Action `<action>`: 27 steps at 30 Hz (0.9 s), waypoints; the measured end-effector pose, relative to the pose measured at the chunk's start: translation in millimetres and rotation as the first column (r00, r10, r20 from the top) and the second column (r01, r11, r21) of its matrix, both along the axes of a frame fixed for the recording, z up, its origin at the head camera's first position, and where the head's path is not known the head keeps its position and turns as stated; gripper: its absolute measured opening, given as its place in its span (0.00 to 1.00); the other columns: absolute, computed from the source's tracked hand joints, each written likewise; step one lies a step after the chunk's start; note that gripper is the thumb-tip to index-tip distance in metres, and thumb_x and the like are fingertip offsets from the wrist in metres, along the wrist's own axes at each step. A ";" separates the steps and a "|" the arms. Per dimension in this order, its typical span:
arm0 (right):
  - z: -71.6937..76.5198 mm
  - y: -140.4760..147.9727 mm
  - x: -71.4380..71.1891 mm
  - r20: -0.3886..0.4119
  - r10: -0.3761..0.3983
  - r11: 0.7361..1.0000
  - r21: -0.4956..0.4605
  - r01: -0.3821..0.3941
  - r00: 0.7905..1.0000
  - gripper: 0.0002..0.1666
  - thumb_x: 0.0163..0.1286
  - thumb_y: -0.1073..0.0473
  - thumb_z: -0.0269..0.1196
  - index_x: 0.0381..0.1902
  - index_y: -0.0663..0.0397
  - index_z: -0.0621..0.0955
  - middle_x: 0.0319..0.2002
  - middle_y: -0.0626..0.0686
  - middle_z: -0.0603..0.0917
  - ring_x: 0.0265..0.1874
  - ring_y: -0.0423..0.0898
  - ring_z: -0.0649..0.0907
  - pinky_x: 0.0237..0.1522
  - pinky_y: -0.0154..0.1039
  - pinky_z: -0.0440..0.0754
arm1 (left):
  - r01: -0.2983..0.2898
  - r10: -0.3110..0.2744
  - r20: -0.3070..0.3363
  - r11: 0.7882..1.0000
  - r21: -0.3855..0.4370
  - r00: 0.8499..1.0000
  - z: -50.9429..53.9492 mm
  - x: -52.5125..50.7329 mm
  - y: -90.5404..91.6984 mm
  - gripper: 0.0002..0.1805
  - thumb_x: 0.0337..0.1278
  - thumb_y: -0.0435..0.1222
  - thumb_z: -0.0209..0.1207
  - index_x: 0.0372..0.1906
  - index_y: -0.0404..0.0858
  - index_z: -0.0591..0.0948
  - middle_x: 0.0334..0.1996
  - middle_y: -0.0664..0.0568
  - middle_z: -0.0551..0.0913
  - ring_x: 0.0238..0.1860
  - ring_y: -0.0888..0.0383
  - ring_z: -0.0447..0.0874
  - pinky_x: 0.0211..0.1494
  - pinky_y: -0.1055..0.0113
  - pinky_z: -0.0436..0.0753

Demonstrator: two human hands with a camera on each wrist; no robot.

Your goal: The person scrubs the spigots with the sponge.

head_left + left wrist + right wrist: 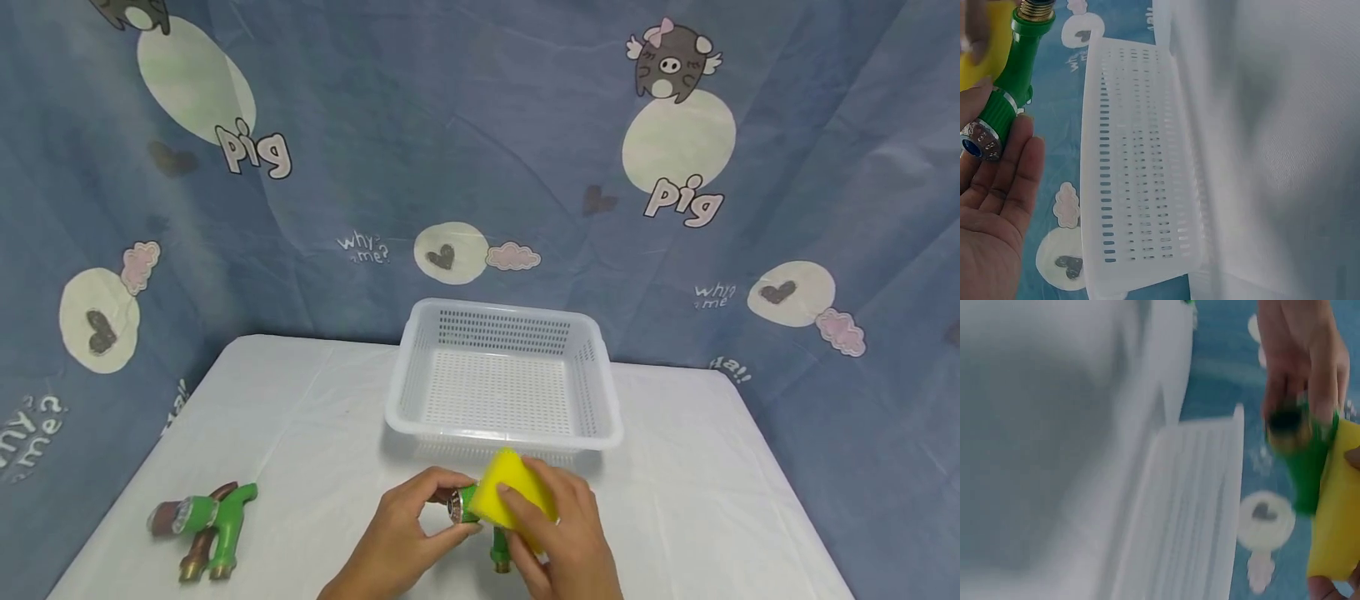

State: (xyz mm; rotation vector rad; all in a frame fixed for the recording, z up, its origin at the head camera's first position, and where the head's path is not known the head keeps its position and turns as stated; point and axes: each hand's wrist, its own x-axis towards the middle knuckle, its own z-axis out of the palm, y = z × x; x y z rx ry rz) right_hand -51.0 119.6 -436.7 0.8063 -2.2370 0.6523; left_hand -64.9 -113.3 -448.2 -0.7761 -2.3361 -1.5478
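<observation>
A blue curtain [450, 125] printed with pigs and hearts hangs behind the white-covered worktop [322, 417]. At the worktop's twelve o'clock sits a white basket [502, 439], its long side crossing from nine to three. On its near side are two hands: the left hand [401, 525] pinches the tap's ribbed end between thumb and fingers, and the right hand [566, 533] grips a sponge. At nine o'clock from them, well apart, a green tap [228, 537] and a brown tap [197, 552] lie crossed on the worktop.

The yellow sponge [521, 483] lies against the held tap [1019, 65] and, in the head view, hides its middle; there the ribbed end points to nine and a leg points to six. The left wrist view shows more: the long axis runs from seven to one o'clock, a chrome ring [982, 139] with a blue centre at the lower end, brass thread [1037, 10] at the upper. The right wrist view, blurred, shows the thread end's dark mouth [1287, 420].
</observation>
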 end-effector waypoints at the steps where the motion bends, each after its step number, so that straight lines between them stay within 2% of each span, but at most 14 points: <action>1: 0.4 4.6 -1.5 0.034 -0.028 1.000 -0.002 0.028 0.999 0.25 0.84 0.40 0.47 0.59 0.39 0.85 0.66 0.56 0.78 0.57 0.54 0.77 0.55 0.50 0.78 | 0.000 0.000 -0.008 1.000 -0.005 1.000 0.0 0.0 -0.1 0.28 0.51 0.31 0.79 0.56 0.49 0.80 0.46 0.67 0.84 0.41 0.66 0.85 0.46 0.67 0.88; 3: 0.5 12.8 -4.6 0.083 -0.073 0.997 -0.009 0.074 0.994 0.25 0.84 0.39 0.47 0.59 0.39 0.86 0.67 0.55 0.78 0.58 0.54 0.76 0.57 0.47 0.75 | 0.007 -0.007 -0.014 1.000 -0.011 1.000 0.1 0.1 -0.1 0.28 0.51 0.33 0.79 0.56 0.48 0.80 0.46 0.67 0.84 0.41 0.66 0.84 0.45 0.68 0.88; 5: 0.1 18.3 -6.8 0.095 -0.094 0.995 -0.022 0.097 0.991 0.25 0.83 0.39 0.49 0.58 0.42 0.86 0.67 0.55 0.78 0.57 0.54 0.76 0.59 0.44 0.74 | 0.015 -0.016 -0.032 1.000 -0.019 0.999 0.0 0.8 -0.3 0.27 0.52 0.33 0.79 0.56 0.48 0.80 0.46 0.66 0.83 0.40 0.66 0.84 0.45 0.68 0.88; 10: 2.0 18.0 -6.6 0.071 -0.095 0.993 -0.056 0.099 0.993 0.27 0.82 0.38 0.49 0.58 0.45 0.86 0.66 0.55 0.78 0.57 0.53 0.76 0.63 0.33 0.70 | 0.028 -0.031 -0.055 0.998 -0.062 0.998 2.3 2.2 1.7 0.27 0.55 0.35 0.77 0.57 0.50 0.79 0.50 0.66 0.82 0.42 0.66 0.83 0.47 0.69 0.87; 13: 4.2 11.6 -6.6 0.033 -0.062 0.996 -0.057 0.064 0.998 0.26 0.83 0.39 0.49 0.59 0.44 0.86 0.65 0.55 0.79 0.56 0.54 0.76 0.61 0.36 0.70 | 0.025 -0.032 -0.080 0.995 -0.092 0.996 4.8 1.7 4.4 0.28 0.55 0.34 0.77 0.58 0.50 0.79 0.52 0.66 0.82 0.45 0.66 0.83 0.50 0.70 0.87; 16: 5.2 8.6 -8.4 0.014 -0.059 0.998 -0.033 0.059 0.998 0.26 0.83 0.40 0.49 0.57 0.46 0.86 0.62 0.58 0.79 0.54 0.56 0.76 0.55 0.47 0.71 | 0.015 -0.029 -0.136 0.994 -0.104 0.990 4.8 1.3 6.5 0.28 0.53 0.32 0.78 0.58 0.49 0.80 0.52 0.65 0.82 0.46 0.66 0.83 0.51 0.72 0.86; 17: 4.8 9.1 -9.5 0.015 -0.067 0.997 -0.026 0.068 0.998 0.22 0.82 0.42 0.53 0.56 0.47 0.86 0.62 0.58 0.79 0.54 0.56 0.76 0.54 0.48 0.71 | 0.010 -0.026 -0.149 0.994 -0.106 0.988 4.6 1.3 6.8 0.29 0.53 0.32 0.78 0.58 0.48 0.80 0.52 0.65 0.82 0.46 0.66 0.83 0.51 0.73 0.85; 20: 3.4 14.8 -13.3 0.026 -0.112 0.994 -0.006 0.112 0.993 0.18 0.72 0.50 0.68 0.56 0.47 0.87 0.61 0.58 0.79 0.54 0.57 0.76 0.51 0.50 0.72 | -0.002 -0.019 -0.177 0.993 -0.117 0.984 3.0 1.2 7.1 0.29 0.51 0.32 0.79 0.58 0.48 0.81 0.52 0.65 0.82 0.46 0.66 0.83 0.53 0.76 0.83; 23: 1.7 21.8 -17.1 0.016 -0.146 0.989 -0.020 0.147 0.989 0.28 0.54 0.60 0.77 0.56 0.47 0.87 0.62 0.57 0.79 0.54 0.57 0.76 0.49 0.50 0.71 | -0.009 -0.021 -0.213 0.990 -0.138 0.977 1.5 0.3 7.1 0.30 0.49 0.30 0.80 0.57 0.47 0.81 0.52 0.64 0.83 0.48 0.65 0.83 0.57 0.76 0.81; 26: 1.7 26.1 -17.1 0.028 -0.171 0.984 -0.049 0.172 0.985 0.28 0.54 0.61 0.77 0.55 0.48 0.87 0.62 0.58 0.79 0.54 0.57 0.75 0.48 0.49 0.69 | -0.013 -0.026 -0.233 0.986 -0.166 0.972 1.0 -0.2 6.7 0.30 0.48 0.30 0.80 0.57 0.47 0.82 0.53 0.63 0.83 0.51 0.64 0.83 0.60 0.76 0.79; 27: 2.0 26.6 -15.9 0.041 -0.172 0.983 -0.056 0.174 0.984 0.25 0.57 0.59 0.76 0.55 0.48 0.87 0.62 0.58 0.79 0.54 0.57 0.75 0.49 0.49 0.69 | -0.016 -0.027 -0.237 0.984 -0.176 0.971 1.1 -0.2 6.4 0.30 0.48 0.30 0.80 0.57 0.47 0.82 0.54 0.63 0.82 0.53 0.63 0.83 0.61 0.76 0.79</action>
